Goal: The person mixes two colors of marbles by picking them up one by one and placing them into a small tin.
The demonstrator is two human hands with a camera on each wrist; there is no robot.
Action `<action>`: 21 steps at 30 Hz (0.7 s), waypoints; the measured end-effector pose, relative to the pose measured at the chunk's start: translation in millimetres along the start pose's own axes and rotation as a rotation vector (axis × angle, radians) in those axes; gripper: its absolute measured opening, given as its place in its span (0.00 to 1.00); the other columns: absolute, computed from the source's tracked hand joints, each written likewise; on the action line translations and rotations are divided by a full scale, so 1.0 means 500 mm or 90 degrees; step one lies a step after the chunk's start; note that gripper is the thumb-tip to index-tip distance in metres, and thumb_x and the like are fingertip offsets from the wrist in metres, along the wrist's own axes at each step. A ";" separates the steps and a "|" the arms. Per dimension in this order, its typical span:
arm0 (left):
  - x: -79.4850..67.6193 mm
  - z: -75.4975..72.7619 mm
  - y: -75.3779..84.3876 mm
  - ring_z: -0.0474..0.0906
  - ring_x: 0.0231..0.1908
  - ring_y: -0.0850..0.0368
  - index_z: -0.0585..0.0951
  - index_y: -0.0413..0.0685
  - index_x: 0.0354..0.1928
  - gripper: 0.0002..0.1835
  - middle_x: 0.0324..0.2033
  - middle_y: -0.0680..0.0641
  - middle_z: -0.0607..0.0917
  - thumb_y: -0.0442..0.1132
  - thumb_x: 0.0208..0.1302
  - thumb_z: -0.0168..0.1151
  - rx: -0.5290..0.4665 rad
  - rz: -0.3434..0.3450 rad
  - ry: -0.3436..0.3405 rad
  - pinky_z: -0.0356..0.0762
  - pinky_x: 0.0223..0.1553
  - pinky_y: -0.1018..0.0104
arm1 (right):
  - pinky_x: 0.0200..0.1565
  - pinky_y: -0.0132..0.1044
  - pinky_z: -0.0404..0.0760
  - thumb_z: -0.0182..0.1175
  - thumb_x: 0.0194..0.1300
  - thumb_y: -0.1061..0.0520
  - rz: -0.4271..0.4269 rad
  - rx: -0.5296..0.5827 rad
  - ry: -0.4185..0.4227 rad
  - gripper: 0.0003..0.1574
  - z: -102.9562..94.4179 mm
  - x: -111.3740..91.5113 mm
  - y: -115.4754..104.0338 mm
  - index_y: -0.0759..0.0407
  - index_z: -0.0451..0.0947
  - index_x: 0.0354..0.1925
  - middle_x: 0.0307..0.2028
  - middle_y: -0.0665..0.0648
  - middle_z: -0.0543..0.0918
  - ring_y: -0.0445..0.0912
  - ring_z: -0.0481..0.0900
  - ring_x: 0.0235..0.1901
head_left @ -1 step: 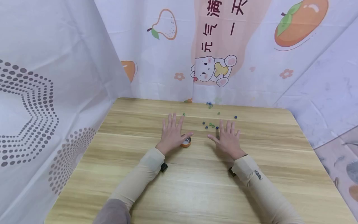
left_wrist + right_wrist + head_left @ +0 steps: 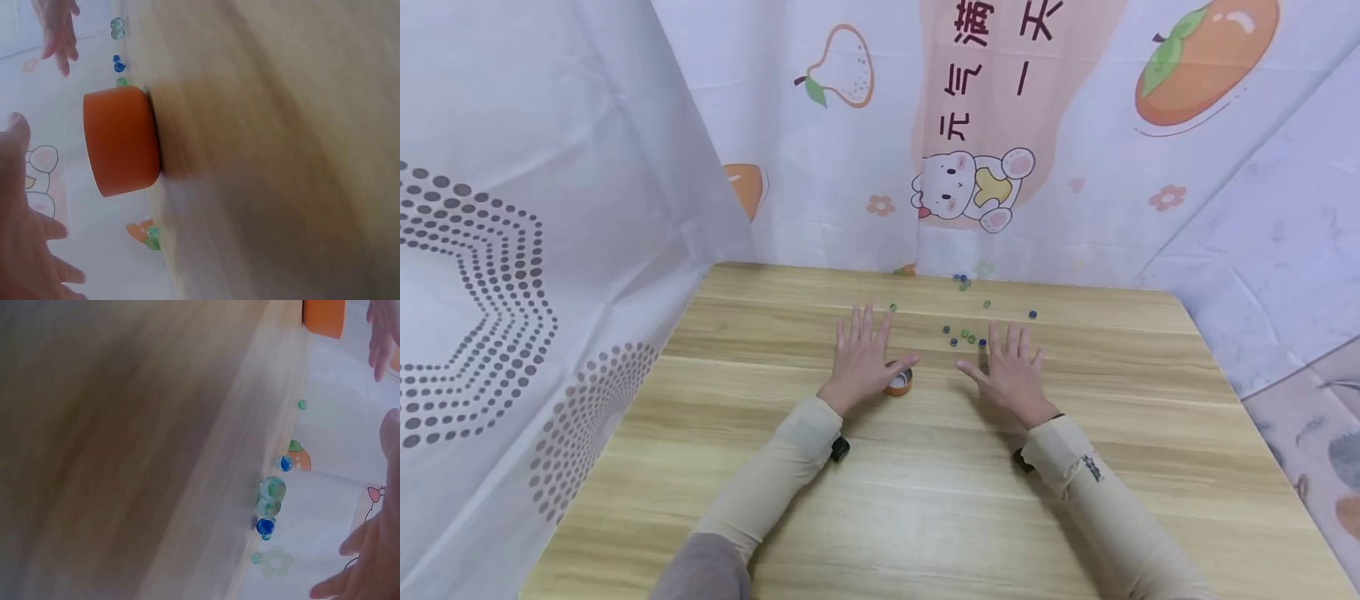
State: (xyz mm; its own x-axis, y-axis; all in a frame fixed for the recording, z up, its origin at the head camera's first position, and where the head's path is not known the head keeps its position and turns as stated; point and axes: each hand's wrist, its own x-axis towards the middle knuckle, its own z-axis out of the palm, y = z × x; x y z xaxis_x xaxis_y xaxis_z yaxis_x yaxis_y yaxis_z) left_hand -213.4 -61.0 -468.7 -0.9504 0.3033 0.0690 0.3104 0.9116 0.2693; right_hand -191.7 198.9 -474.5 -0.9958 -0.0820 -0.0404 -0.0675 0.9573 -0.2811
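Observation:
My left hand (image 2: pixel 861 362) is held palm down with straight, spread fingers, holding nothing. A short, round orange container (image 2: pixel 898 381) with an open top stands on the wooden table beside it, partly covered by the thumb. In the left wrist view the orange container (image 2: pixel 122 140) stands apart from the fingers (image 2: pixel 47 225). My right hand (image 2: pixel 1015 379) is also spread, with nothing in it. Near its fingertips lie several glass marbles, among them a dark blue marble (image 2: pixel 982 342) and a green marble (image 2: pixel 972 339). The right wrist view shows a blue marble (image 2: pixel 265 526) close up.
More marbles lie farther back, including a blue marble (image 2: pixel 1033 314) to the right and a green marble (image 2: pixel 893 307) by the left fingertips. A cluster of marbles (image 2: pixel 963 279) sits at the table's back edge, against a printed curtain (image 2: pixel 850 167). The wooden table (image 2: pixel 925 517) extends toward me.

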 end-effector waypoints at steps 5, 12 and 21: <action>0.000 -0.002 0.002 0.37 0.76 0.34 0.47 0.54 0.78 0.50 0.76 0.35 0.43 0.77 0.62 0.39 -0.013 -0.007 -0.001 0.35 0.71 0.32 | 0.66 0.75 0.40 0.39 0.64 0.20 0.004 0.003 -0.008 0.64 -0.010 -0.002 -0.003 0.63 0.37 0.77 0.74 0.75 0.38 0.71 0.34 0.73; 0.004 -0.009 0.004 0.38 0.76 0.34 0.49 0.52 0.77 0.51 0.76 0.34 0.46 0.77 0.62 0.40 -0.003 0.002 0.017 0.41 0.70 0.31 | 0.66 0.75 0.41 0.41 0.66 0.22 -0.001 0.020 -0.005 0.63 -0.032 -0.002 -0.012 0.63 0.35 0.77 0.75 0.74 0.36 0.71 0.35 0.74; 0.004 -0.017 0.007 0.36 0.76 0.34 0.50 0.51 0.77 0.51 0.76 0.35 0.44 0.75 0.61 0.45 -0.029 0.008 0.004 0.38 0.70 0.31 | 0.66 0.73 0.43 0.39 0.65 0.20 -0.014 0.018 -0.004 0.65 -0.040 -0.002 -0.019 0.65 0.37 0.76 0.75 0.74 0.39 0.71 0.35 0.74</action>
State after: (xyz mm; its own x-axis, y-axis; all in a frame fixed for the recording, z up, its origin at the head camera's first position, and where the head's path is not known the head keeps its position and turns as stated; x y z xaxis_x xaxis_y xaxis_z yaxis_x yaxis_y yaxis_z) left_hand -214.6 -59.5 -459.4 -0.9465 0.3131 0.0783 0.3215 0.8942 0.3114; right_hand -191.5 195.5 -452.4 -0.9937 -0.1049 -0.0400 -0.0875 0.9472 -0.3084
